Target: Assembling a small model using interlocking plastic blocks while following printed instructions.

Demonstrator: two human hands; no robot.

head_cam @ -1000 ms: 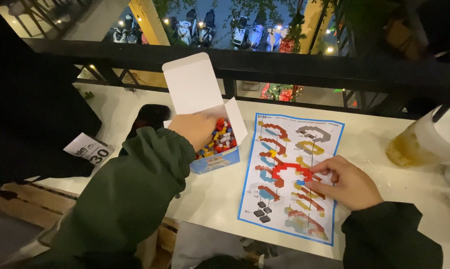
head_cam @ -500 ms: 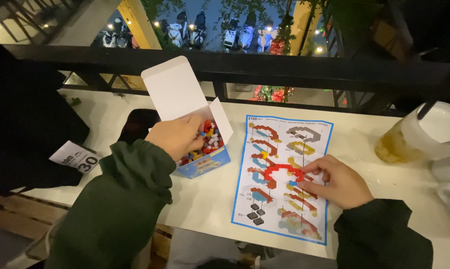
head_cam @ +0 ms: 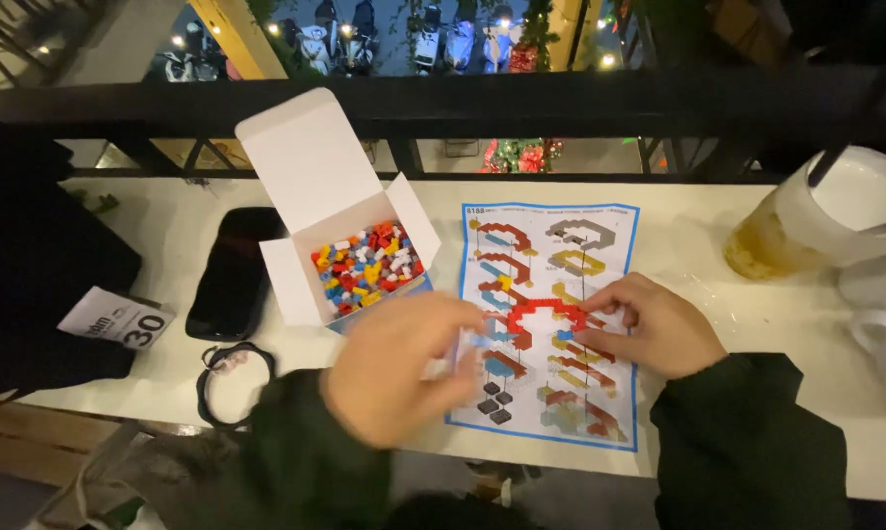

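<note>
A small red arch of bricks (head_cam: 546,316) is lying assembled on the instruction sheet (head_cam: 561,393), which is resting flat on the white table (head_cam: 708,294); judging by the many coloured stages printed there, most of the build is outstanding. The open white box (head_cam: 296,294), just left of the sheet, is holding a heap of loose bricks (head_cam: 369,265). The right hand (head_cam: 649,329) is curling its fingers down, pressing on the arch's right end. The left hand (head_cam: 399,368) is blurred, hovering over the sheet's left edge, seemingly pinching a pale blue piece (head_cam: 477,339); its grip cannot be told for certain.
</note>
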